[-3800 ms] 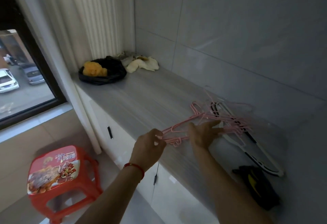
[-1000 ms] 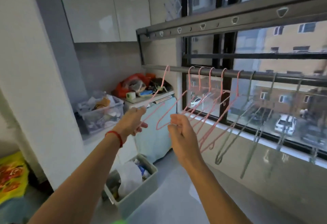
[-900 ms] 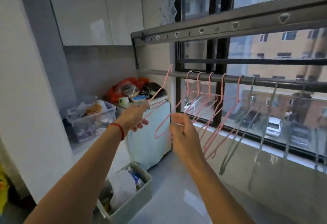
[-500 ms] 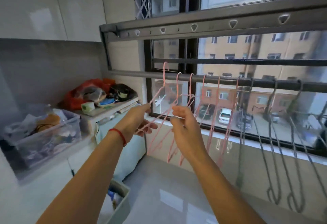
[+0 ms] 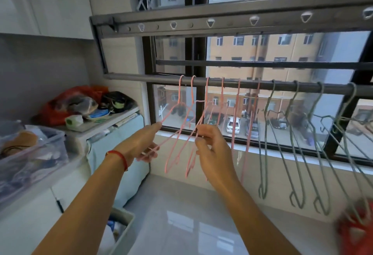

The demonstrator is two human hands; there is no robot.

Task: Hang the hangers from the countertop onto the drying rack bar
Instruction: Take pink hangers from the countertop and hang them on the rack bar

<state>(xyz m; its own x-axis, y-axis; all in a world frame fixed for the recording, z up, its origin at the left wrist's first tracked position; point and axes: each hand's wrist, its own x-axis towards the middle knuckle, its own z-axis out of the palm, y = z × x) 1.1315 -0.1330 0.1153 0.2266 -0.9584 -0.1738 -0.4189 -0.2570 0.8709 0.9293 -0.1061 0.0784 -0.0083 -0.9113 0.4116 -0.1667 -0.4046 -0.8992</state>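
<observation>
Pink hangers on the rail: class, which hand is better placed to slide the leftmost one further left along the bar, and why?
Probably the left hand. It already holds the leftmost pink hanger on the bar's free side, while the right hand pinches the second pink hanger.

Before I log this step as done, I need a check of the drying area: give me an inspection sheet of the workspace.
Surface: grey tiled sill under the window, glossy.
Job's things: pink hangers and grey hangers hooked on the drying rack bar; the leftmost pink ones are pulled toward the person.
Clutter: red bag and oddments on the pale blue cabinet; clear storage box; bin below.
Grippers: left hand holds the leftmost pink hanger's lower wire; right hand pinches the next pink hanger's wire.
Cables: nothing seen.
Surroundings: window bars, buildings and parked cars outside.
</observation>
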